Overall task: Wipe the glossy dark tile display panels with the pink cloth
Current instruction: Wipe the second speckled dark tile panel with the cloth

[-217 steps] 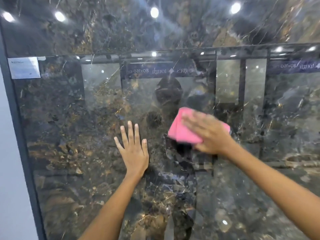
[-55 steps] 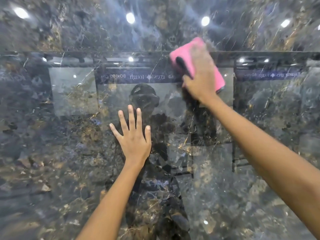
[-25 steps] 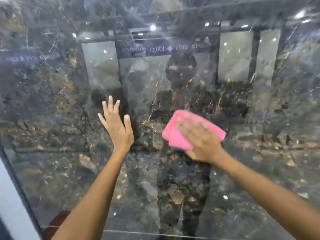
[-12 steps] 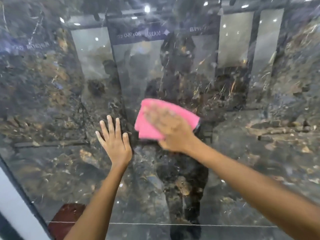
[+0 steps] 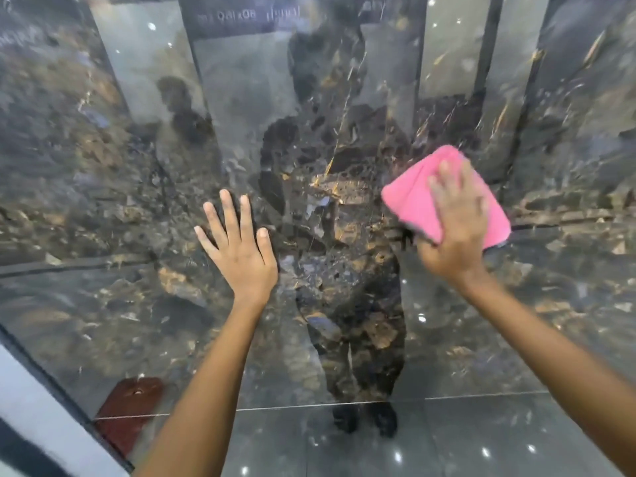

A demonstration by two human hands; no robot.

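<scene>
At centre-left the left hand [image 5: 241, 256] lies flat with fingers spread on the dark tile panel [image 5: 103, 201], and at centre-right the right hand [image 5: 454, 232] presses the pink cloth [image 5: 413, 201] with straight fingers, though that bare palm could smudge the gloss.

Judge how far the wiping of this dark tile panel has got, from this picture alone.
Done: cannot be told; the glossy panel shows no clear wiped patch. In hand: the right hand presses the pink cloth flat against its right half, while the left hand rests open on it. Left: likely the lower strip.
</scene>
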